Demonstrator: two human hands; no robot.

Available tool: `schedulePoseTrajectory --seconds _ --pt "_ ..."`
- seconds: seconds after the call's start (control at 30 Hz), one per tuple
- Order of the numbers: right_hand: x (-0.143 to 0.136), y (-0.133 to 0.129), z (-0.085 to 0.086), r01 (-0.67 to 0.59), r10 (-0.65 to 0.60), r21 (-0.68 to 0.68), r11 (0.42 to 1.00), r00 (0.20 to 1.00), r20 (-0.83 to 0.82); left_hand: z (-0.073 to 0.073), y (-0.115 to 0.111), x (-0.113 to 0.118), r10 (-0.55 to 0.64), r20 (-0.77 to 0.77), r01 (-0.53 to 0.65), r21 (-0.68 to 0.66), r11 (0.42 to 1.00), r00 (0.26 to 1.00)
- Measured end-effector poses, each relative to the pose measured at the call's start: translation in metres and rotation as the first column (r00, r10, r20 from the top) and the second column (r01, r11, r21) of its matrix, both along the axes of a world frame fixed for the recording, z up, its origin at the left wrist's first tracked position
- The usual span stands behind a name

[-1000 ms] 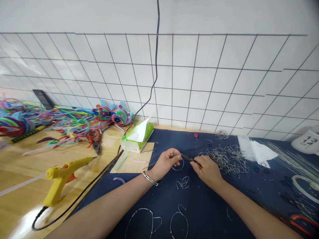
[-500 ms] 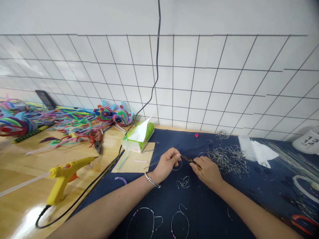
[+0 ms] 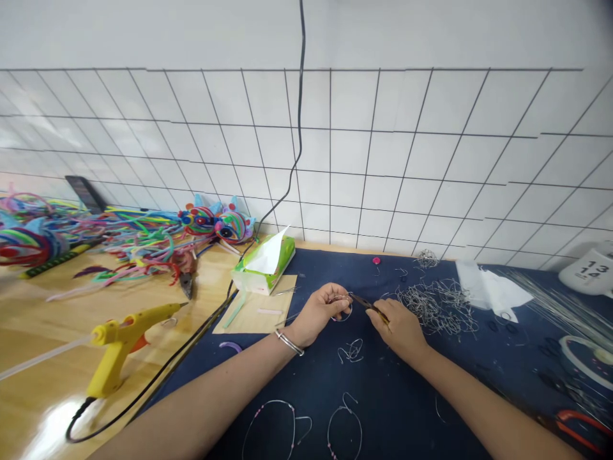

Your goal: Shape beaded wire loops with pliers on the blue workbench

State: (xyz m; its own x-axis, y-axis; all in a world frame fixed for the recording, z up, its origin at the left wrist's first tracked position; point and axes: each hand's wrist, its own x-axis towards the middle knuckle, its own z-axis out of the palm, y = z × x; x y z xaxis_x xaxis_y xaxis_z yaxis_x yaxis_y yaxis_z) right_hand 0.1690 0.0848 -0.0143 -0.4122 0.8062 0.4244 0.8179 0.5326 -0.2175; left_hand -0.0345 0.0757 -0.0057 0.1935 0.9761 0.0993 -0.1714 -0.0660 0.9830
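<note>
My left hand (image 3: pixel 322 314) is closed on a small wire loop (image 3: pixel 343 319), pinching it between thumb and fingers. In my right hand (image 3: pixel 398 326) is a pair of pliers (image 3: pixel 366 303), its jaws pointing left and meeting the loop near my left fingertips. Whether the jaws grip the wire is too small to tell. Below my hands lies a little bunch of bent wires (image 3: pixel 351 351). Nearer to me are a beaded wire ring with a hooked end (image 3: pixel 294 421) and a second beaded wire ring (image 3: pixel 360 425).
A tangled wire heap (image 3: pixel 433 306) lies beyond my right hand. Left are a tissue box (image 3: pixel 282 262), a yellow glue gun (image 3: pixel 115 342) with its cord, and colourful pipe cleaners (image 3: pixel 138 246). Red-handled scissors (image 3: pixel 582 425) and a white mug (image 3: pixel 587 271) are at right.
My left fingers have shifted around the wire loop, and more of the loop shows beside them. The pliers stay at it, tilted slightly differently. The whole view has drifted slightly.
</note>
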Motion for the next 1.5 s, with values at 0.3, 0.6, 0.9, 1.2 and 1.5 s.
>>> schedulePoseTrajectory --seconds 0.3,0.6,0.9,1.2,1.5 --pt "-0.002 -0.002 0.002 -0.027 0.027 0.069 0.997 1.000 0.009 -0.002 0.000 0.001 0.048 -0.037 -0.048 0.003 0.999 0.998" --pt "-0.001 -0.003 0.004 -0.029 0.028 0.037 0.999 0.999 0.015 -0.003 0.000 0.002 0.058 -0.116 -0.051 0.064 0.997 0.992" --pt "-0.002 -0.002 0.007 -0.045 0.038 0.109 0.993 0.997 0.067 -0.007 0.002 0.002 0.092 -0.233 -0.069 0.106 0.992 0.968" --pt "-0.001 -0.002 0.006 -0.062 0.048 0.154 0.986 0.994 0.094 -0.012 0.003 0.000 0.104 -0.308 -0.069 0.124 0.990 0.946" --pt "0.000 -0.002 0.004 -0.057 0.054 0.057 0.997 0.997 0.057 -0.009 0.001 -0.001 0.108 -0.377 -0.042 0.179 0.983 0.920"
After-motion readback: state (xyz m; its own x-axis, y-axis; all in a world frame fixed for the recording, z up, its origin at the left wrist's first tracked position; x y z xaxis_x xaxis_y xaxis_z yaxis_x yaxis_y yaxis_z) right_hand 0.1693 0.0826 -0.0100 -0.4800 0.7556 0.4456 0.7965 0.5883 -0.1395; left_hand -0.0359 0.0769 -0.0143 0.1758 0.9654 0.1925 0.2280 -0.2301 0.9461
